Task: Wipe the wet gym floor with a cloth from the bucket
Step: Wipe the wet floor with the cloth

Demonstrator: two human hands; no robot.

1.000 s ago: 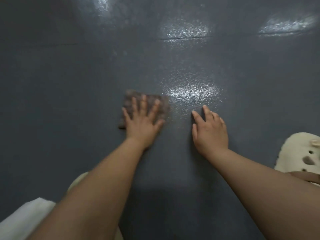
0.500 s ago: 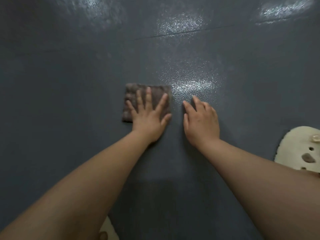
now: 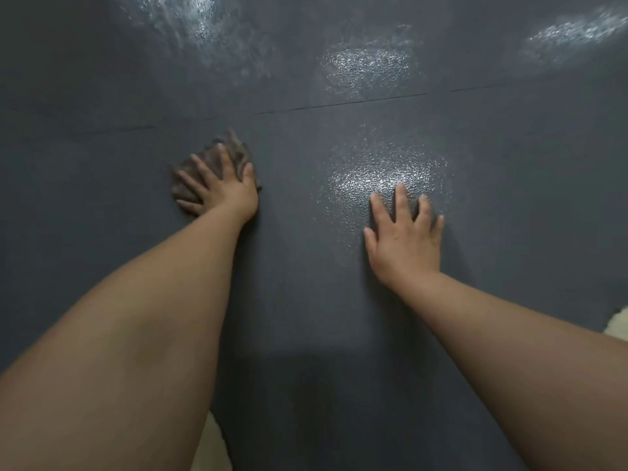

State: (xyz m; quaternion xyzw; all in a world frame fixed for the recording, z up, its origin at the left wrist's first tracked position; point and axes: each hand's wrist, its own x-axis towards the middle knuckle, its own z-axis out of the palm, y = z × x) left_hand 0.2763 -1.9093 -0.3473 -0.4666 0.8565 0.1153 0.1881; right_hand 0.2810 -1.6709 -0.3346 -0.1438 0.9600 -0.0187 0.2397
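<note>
Fingers spread, the left hand (image 3: 222, 190) presses a brown cloth (image 3: 190, 175) flat against the dark textured gym floor (image 3: 509, 232), left of centre, while the right hand (image 3: 404, 239), splayed and holding nothing, rests flat on the floor as a brace. Wiping looks to be the step in hand; a glistening patch (image 3: 380, 171) by the right fingertips and further sheen beyond the floor seam (image 3: 339, 105) suggest the next stroke should carry the cloth rightward.

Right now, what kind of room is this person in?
Probably a gym or sports hall, though only floor shows. The dark pebbled floor looks like rubber matting, with a seam between mats and shiny wet patches. The left hand presses a cloth.
</note>
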